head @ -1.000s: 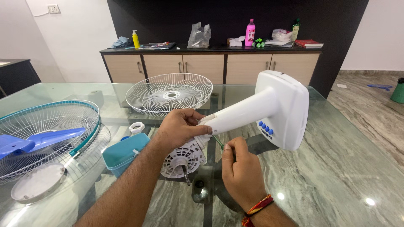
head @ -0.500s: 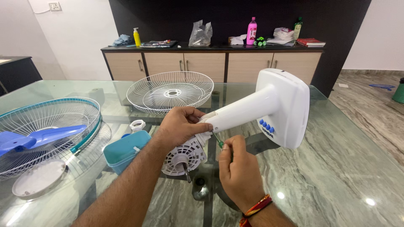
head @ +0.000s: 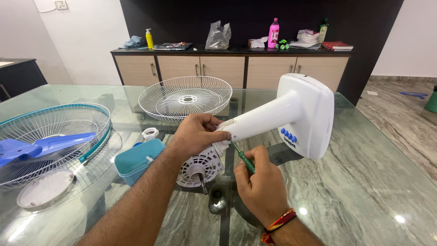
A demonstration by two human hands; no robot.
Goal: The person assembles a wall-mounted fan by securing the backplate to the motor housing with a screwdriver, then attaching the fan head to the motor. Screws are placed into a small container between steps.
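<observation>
Head view: green screwdriver [head: 246,160] now shows, seemingly raised.

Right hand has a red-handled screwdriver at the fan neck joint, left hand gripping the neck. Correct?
Not quite: the screwdriver handle is green, not red, as the head view shows. The right hand holds it at the joint, and the left hand grips the fan neck.

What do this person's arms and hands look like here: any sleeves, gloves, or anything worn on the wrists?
Both forearms are bare, with no sleeves in view and no gloves. The left hand shows no ring, watch or band. The right hand has a band of red and orange-yellow threads wound around its wrist. No other markings show.
</observation>
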